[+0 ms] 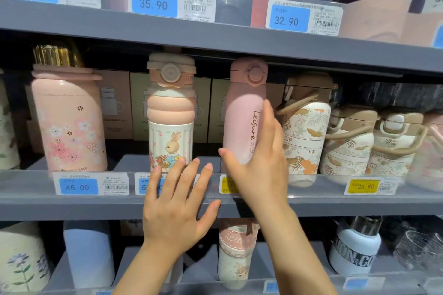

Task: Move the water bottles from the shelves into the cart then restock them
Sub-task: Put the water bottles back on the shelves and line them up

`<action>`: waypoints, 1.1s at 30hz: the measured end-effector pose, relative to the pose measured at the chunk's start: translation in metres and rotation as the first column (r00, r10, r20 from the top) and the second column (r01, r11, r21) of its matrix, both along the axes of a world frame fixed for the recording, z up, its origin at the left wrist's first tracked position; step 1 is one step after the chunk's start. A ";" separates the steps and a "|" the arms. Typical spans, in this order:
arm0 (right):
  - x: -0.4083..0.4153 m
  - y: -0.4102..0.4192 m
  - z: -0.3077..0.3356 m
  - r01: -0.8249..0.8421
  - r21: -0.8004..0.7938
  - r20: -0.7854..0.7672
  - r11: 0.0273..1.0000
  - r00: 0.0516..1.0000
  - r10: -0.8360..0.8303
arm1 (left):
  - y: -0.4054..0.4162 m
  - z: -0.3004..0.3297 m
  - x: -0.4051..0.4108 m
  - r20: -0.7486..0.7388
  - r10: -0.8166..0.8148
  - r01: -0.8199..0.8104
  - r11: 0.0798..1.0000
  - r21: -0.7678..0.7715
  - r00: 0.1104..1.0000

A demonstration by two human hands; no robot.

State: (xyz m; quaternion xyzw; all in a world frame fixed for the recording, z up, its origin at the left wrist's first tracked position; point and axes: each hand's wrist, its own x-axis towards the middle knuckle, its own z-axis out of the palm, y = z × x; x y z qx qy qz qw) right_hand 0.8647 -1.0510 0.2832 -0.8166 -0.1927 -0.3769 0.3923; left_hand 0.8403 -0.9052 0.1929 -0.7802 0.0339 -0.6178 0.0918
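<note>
While both hands reach up, grey shop shelves (215, 38) fill the whole view, one above another, each with a clear strip along its front edge that carries price tags. On the middle shelf, far left, stands a fat pink bottle with flowers (68, 122), above a blue tag that says 45.00 (78, 187). Next comes a bunny bottle (170, 112) with a pink ribbed top, and behind it sit plain boxes (117, 105) in the dark. The left hand (177, 208) is spread flat in front of the shelf edge, fingers straight and apart, with the tips just at the foot of the bunny bottle; it holds nothing and hides most of the blue tag behind it. To its right stands a tall pink bottle (242, 122) with the word "Leisure" down its side. The right hand (261, 163) is beside it, fingers straight and together along the bottle's right side, thumb out across its lower front; whether the hand really touches the bottle is hard to tell. It covers part of a yellow tag. Further right are white bottles with leaves (304, 134) and tan loop handles, over a yellow tag, 26.90 (364, 186). The top shelf bottles are cut off at the top, the bottom shelf is blurry, and the far right side is smeared.
</note>
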 end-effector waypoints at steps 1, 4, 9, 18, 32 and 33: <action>-0.001 0.005 -0.005 0.061 -0.040 0.042 0.997 0.997 -0.059 | 0.000 0.000 0.000 0.003 0.001 -0.001 1.000 0.002 1.000; 0.002 0.014 -0.012 0.149 -0.061 0.069 0.987 0.987 -0.145 | 0.000 0.000 0.000 0.001 -0.002 0.002 1.000 0.006 1.000; 0.004 0.012 -0.006 0.071 -0.032 -0.010 0.997 0.997 -0.072 | 0.000 -0.001 0.000 0.002 0.006 -0.006 1.000 0.002 1.000; 0.003 0.011 -0.004 0.075 -0.059 -0.019 0.995 0.997 -0.077 | 0.000 0.000 -0.001 -0.021 0.007 -0.007 1.000 0.016 1.000; 0.027 -0.087 0.002 0.258 0.189 0.071 0.947 0.959 -0.275 | -0.040 0.016 -0.004 -0.054 -0.134 0.132 0.990 -0.045 0.989; 0.029 -0.084 0.004 0.256 0.156 0.067 0.954 0.961 -0.268 | -0.047 0.018 -0.001 -0.059 -0.139 0.136 0.989 -0.057 0.988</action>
